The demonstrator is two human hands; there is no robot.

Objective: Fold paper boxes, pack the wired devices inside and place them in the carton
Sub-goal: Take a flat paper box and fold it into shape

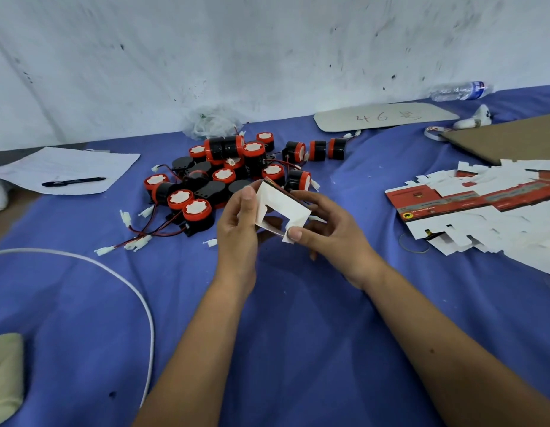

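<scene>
A small paper box (281, 211), white inside and red on the outside edge, is held above the blue cloth with its flaps partly folded. My left hand (238, 223) grips its left side, thumb on the upper flap. My right hand (326, 229) pinches its lower right corner, fingers curled behind it. Just beyond the hands lies a heap of wired devices (224, 171), black cylinders with red and white caps, red and black wires and white plugs. A stack of flat unfolded boxes (471, 204) lies to the right.
A brown cardboard sheet (511, 137) sits at the far right, with a tape roll (434, 131) and a grey board (384, 117) marked 46 behind it. A paper with a pen (73, 181) lies at left. A white cable (119, 272) curves across the near left. A plastic bottle (461, 90) lies by the wall.
</scene>
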